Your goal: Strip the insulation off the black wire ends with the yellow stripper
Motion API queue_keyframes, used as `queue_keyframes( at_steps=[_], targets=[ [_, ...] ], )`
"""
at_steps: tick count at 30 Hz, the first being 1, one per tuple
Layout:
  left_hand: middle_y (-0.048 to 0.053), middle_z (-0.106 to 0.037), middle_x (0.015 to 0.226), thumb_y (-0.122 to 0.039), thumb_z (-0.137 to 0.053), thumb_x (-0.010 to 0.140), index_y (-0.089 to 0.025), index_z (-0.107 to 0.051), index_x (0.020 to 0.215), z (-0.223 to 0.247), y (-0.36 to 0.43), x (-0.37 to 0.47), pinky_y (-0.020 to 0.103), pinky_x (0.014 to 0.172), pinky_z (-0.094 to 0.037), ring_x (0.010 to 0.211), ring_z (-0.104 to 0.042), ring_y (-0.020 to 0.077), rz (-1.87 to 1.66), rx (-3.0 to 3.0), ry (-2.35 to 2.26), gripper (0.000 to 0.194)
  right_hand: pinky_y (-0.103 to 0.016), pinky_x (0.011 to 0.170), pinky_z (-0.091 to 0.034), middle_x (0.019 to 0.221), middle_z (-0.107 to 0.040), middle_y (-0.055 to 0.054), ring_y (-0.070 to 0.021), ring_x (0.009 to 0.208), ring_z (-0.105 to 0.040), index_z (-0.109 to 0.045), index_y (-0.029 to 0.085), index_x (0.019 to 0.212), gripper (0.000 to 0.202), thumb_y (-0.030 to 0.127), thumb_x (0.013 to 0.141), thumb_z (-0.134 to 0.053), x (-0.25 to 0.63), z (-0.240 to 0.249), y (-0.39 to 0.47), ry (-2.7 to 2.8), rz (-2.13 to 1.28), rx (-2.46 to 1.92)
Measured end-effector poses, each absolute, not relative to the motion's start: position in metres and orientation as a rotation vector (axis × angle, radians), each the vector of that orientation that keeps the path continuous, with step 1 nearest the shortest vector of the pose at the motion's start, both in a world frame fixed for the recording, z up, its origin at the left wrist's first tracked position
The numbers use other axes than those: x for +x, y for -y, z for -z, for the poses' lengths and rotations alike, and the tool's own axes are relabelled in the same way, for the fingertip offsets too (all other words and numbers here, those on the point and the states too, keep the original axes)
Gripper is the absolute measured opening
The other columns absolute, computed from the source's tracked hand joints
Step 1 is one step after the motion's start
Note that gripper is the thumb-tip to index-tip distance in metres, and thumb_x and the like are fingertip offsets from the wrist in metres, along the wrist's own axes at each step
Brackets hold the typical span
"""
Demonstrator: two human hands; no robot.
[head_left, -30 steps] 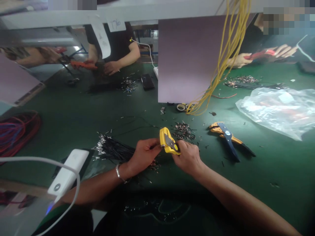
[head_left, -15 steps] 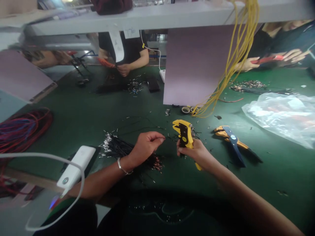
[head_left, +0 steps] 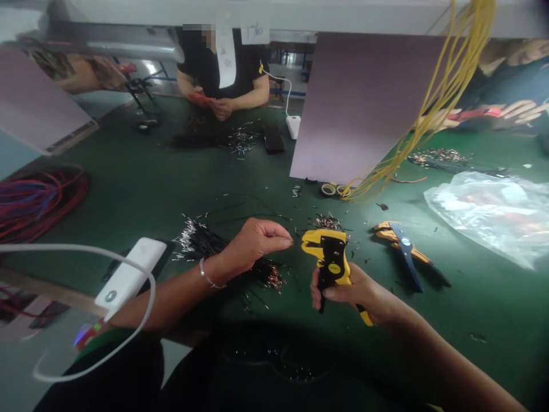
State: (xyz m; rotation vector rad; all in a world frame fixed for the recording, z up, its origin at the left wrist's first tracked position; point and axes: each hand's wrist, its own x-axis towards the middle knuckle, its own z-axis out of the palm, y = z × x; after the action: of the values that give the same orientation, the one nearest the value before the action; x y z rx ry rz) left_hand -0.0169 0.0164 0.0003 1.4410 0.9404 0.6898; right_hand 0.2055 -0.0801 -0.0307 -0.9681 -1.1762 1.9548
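Thumb and fingertips of my left hand (head_left: 261, 243) are pinched together above a bundle of short black wires (head_left: 206, 239); whatever sits in the pinch is too small to name. The bundle shows silvery ends on the left and bare copper ends (head_left: 274, 277) on the right. My right hand (head_left: 355, 292) is wrapped round the handles of a yellow and black wire stripper (head_left: 332, 257), its jaws facing left toward my left fingertips, a small gap between. Beyond the tool lies a small heap of wire scraps (head_left: 328, 222).
A blue and orange wire stripper (head_left: 405, 243) lies at right, before a clear plastic bag (head_left: 493, 212). At left are a white power bank (head_left: 131, 274) with a cable and red and blue wire coils (head_left: 38, 200). Yellow wires (head_left: 450, 86) hang down. Two co-workers hold red tools across the table.
The yellow stripper has turned so its jaws point more to the left and has come lower and nearer. My left hand stays pinched, close to the jaws. The camera view has shifted somewhat.
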Motion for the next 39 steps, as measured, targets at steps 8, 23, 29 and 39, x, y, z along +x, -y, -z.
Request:
queue_keyframes(
  at_steps=[8,23,29,39],
  targets=[
    [0.003,-0.071,0.065,-0.025,-0.071,0.068,-0.016,-0.074,0.071,0.0047,-0.0161,-0.0177,0.022,0.055,-0.047,0.056,-0.059,0.0094,-0.635,1.494,-0.908,0.009,-0.037,0.071,-0.05,0.074,-0.067,-0.005,-0.02,0.071,-0.063,-0.061,0.014,0.091,0.025,0.03,0.074,-0.071,0.2027,0.0327,0.0835,1.204,-1.946,-1.02],
    [0.002,-0.069,0.062,-0.021,-0.071,0.068,-0.015,-0.073,0.069,-0.0002,-0.0132,-0.0155,0.021,0.054,-0.045,0.054,-0.057,0.0083,-0.569,1.425,-0.916,0.007,-0.036,0.069,-0.049,0.072,-0.066,-0.004,-0.0188,0.068,-0.062,-0.06,0.015,0.09,0.019,0.027,0.078,-0.068,0.2012,0.0385,0.0884,1.201,-1.953,-1.017],
    [0.002,-0.069,0.064,-0.023,-0.071,0.068,-0.015,-0.073,0.07,0.0018,-0.0145,-0.0156,0.022,0.055,-0.044,0.056,-0.056,0.009,-0.577,1.431,-0.919,0.008,-0.036,0.07,-0.049,0.072,-0.067,-0.004,-0.0187,0.068,-0.063,-0.06,0.014,0.09,0.018,0.026,0.079,-0.067,0.2022,0.0374,0.0891,1.211,-1.97,-1.035],
    [0.001,-0.066,0.064,-0.024,-0.071,0.066,-0.013,-0.072,0.07,-0.0016,-0.0157,-0.0158,0.022,0.059,-0.042,0.059,-0.055,0.0084,-0.504,1.39,-0.945,0.011,-0.035,0.068,-0.05,0.071,-0.066,-0.004,-0.0188,0.067,-0.062,-0.06,0.014,0.089,0.019,0.027,0.078,-0.069,0.2017,0.0371,0.0888,1.198,-1.986,-1.014]
  ],
)
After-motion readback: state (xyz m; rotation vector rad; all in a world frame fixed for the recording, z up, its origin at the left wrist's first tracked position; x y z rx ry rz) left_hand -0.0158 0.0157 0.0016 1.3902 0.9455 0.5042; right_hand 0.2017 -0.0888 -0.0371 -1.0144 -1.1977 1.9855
